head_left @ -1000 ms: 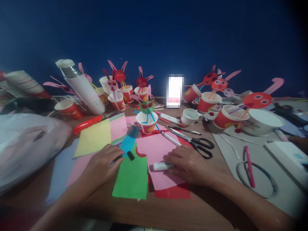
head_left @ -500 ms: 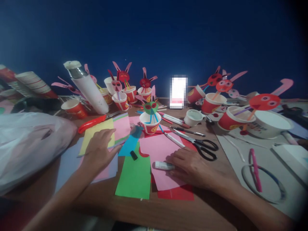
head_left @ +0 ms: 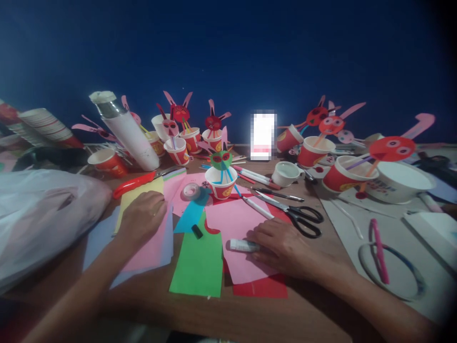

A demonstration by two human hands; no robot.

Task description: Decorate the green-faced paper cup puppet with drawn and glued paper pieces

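My left hand [head_left: 144,214] lies on a stack of coloured paper [head_left: 150,250] at the left, fingers curled together over its yellow and pink sheets. Its fingertips are partly hidden. On the pink sheet [head_left: 228,219] in the middle rests my right hand [head_left: 282,245], its thumb and forefinger closed about the end of a short white tube [head_left: 243,245]. A white marker [head_left: 257,207] runs up to its knuckles. Green paper [head_left: 196,267] and a small black cap [head_left: 197,231] lie between the hands. A paper cup [head_left: 221,190] with a green paper face stands beyond them.
Black-handled scissors [head_left: 303,216] lie right of centre, near a white cup [head_left: 286,174]. A red-handled cutter [head_left: 134,185], a tape roll [head_left: 191,191] and a flask [head_left: 128,133] are at left. More face-topped cups line the back. A plastic bag [head_left: 46,224] fills the left edge.
My left hand has curled its spread fingers and drawn closer. The small pink piece under it has shifted, uncovering the tape roll. My right hand stays in place.
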